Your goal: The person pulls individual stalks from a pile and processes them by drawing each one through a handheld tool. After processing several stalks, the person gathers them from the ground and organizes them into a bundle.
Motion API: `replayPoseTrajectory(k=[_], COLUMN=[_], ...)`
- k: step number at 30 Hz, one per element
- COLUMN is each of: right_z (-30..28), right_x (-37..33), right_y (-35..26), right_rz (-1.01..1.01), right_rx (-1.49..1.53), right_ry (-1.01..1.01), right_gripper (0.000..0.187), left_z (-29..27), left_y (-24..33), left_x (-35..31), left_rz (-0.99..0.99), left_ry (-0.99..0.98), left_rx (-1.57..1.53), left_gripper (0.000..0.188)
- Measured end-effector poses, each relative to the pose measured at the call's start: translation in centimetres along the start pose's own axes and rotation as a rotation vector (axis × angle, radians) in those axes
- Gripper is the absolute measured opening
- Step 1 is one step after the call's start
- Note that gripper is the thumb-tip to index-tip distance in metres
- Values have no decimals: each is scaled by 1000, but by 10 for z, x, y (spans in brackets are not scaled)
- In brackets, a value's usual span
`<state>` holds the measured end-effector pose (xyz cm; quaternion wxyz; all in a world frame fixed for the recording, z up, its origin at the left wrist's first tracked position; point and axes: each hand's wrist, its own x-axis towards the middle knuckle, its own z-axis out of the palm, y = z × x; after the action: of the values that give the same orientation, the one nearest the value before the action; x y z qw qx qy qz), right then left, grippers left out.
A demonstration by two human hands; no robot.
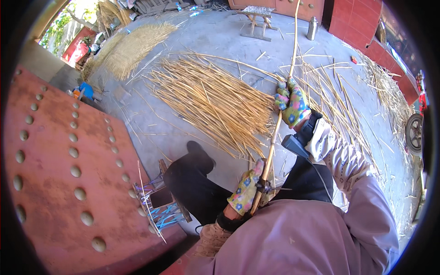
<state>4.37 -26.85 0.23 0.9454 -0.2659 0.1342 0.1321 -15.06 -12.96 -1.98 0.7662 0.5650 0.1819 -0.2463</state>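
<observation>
A long pale stalk (273, 143) slants from my lap up past the far edge of view. My right hand (294, 104), in a flowered glove, is closed around it in front of me. Lower down, near my lap, my left hand (246, 189) wears a matching glove and is closed at the stalk, its fingers partly hidden. Beside that hand a small dark fitting (263, 186) sits against the stalk; its kind is unclear. From close by my right hand, a thin stalk (238, 61) runs off to the left. A thick heap of straw-coloured stalks (211, 103) lies on the floor ahead.
Loose stalks (337, 98) litter the floor at right. A woven mat (133, 48) lies far left, and a small wooden stool (259, 20) and a metal flask (312, 28) stand at the back. A red studded door (59, 174) fills the left, beside a strap-seated frame (162, 213).
</observation>
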Motion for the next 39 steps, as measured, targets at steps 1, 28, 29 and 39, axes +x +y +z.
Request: replayPoseTrajectory(k=[1,28,29,39], right_z=[7,-133,-145,-162], right_x=[-4,-63,-83,-49], right_y=[-2,65,53,-37], right_rz=[29,178,172,749], right_rx=[-11,-487,-618,-509], right_ry=[10,-690,-711,-551], right_gripper=[32,23,24,37], left_z=[5,-22,-49,-33], left_y=[5,123,130,117], left_x=[-1,105,99,111], left_rz=[-134,530,583,677], left_ry=[2,531,579,578], left_rx=[-140,-772,-784,-814], left_gripper=[42,51,51,50])
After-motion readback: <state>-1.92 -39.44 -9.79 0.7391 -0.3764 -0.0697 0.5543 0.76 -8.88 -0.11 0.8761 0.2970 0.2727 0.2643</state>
